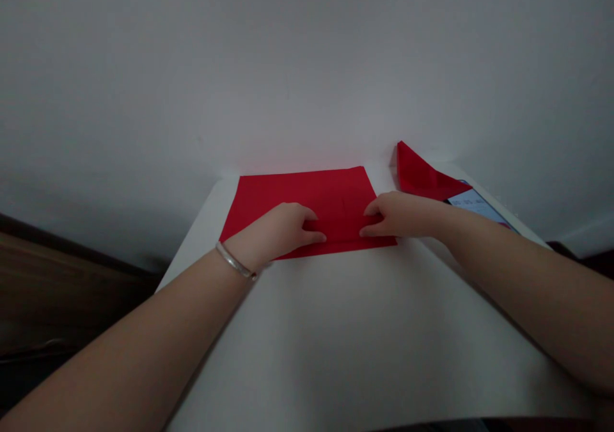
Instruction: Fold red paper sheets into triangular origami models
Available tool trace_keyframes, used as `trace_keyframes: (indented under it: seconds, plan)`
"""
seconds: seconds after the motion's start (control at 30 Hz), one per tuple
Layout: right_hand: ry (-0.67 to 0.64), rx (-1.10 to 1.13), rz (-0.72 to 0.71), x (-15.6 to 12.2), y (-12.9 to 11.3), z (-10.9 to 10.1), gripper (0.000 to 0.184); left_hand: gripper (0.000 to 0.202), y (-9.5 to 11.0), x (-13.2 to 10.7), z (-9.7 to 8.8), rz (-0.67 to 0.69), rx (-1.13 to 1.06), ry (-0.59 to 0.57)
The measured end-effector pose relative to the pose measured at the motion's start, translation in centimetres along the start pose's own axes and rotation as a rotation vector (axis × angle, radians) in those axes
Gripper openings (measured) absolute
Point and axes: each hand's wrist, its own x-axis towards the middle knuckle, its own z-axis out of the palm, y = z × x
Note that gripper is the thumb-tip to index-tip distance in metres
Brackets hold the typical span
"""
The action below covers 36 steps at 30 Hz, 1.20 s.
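A sheet of red paper (297, 192) lies flat near the wall, with faint crease lines across it. Along its near side runs a folded band, and both hands are at this band. My left hand (285, 227), with a silver bangle on the wrist, grips it left of the middle, thumb nearest me and fingers beyond. My right hand (396, 214) pinches the same band at the sheet's right end. Part of the paper is hidden under the hands.
A folded red paper piece (422, 175) stands at the back right, partly over a phone (477, 205) with a lit screen. The white table (336, 329) meets a pale wall (297, 67). Brown wooden furniture (62, 278) is at the left.
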Motion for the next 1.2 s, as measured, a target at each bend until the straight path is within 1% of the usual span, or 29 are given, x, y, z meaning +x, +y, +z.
trace_keyframes:
  seconds: [0.17,0.37,0.47,0.67,0.83,1.07,1.2]
  plan:
    - [0.018,-0.079,0.006,-0.4,-0.8,0.0,0.034,0.032,0.2,0.0,-0.1,-0.040,0.029,-0.007]
    - [0.047,-0.146,0.026,-0.7,-1.1,0.2,0.033,0.032,-0.5,0.1,-0.2,-0.036,0.074,-0.046]
    - [0.037,-0.148,0.035,-0.7,-1.1,0.1,0.032,0.033,-0.6,0.1,-0.5,-0.042,0.089,-0.077]
    - [0.019,-0.142,0.051,-0.7,-1.1,0.1,0.033,0.031,-0.4,-0.1,-0.9,-0.061,0.111,-0.100]
    - [0.017,-0.144,0.064,-0.8,-1.1,0.2,0.034,0.031,-0.1,-0.3,-1.2,-0.079,0.129,-0.152]
    - [0.015,-0.141,0.071,-0.6,-1.0,0.4,0.036,0.035,0.6,-0.4,-1.5,-0.174,0.175,-0.195]
    - [0.014,-0.132,0.071,-0.6,-0.9,0.4,0.036,0.037,0.4,-0.3,-1.6,-0.206,0.196,-0.203]
